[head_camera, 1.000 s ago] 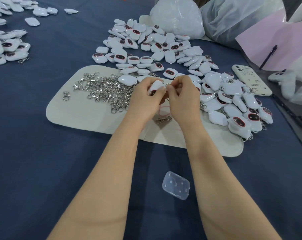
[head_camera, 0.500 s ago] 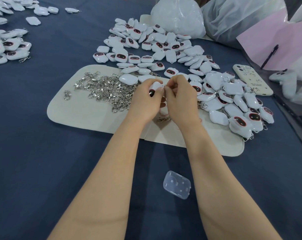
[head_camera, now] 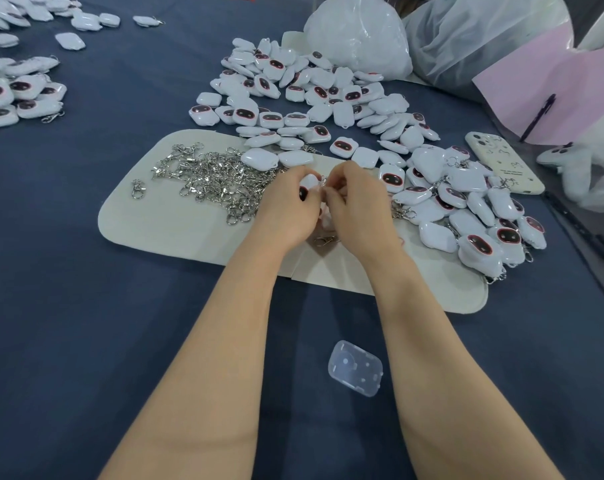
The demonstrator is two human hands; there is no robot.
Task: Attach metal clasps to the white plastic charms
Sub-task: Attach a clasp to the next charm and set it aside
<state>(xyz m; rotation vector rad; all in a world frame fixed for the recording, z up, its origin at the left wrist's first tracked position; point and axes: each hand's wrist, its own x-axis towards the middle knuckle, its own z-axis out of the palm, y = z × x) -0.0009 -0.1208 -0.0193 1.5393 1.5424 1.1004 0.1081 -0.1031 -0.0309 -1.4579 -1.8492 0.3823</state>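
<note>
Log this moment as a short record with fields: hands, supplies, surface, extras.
left hand: holds a charm
right hand: pinches a clasp at the charm's top edge
clasp pile: on the mat, left of the hands
loose charms: heap at the mat's far edge and beyond
clasped charms: heap right of the hands, several clasps showing
surface: blue cloth
extras: phone at far right; clear case between the forearms
</note>
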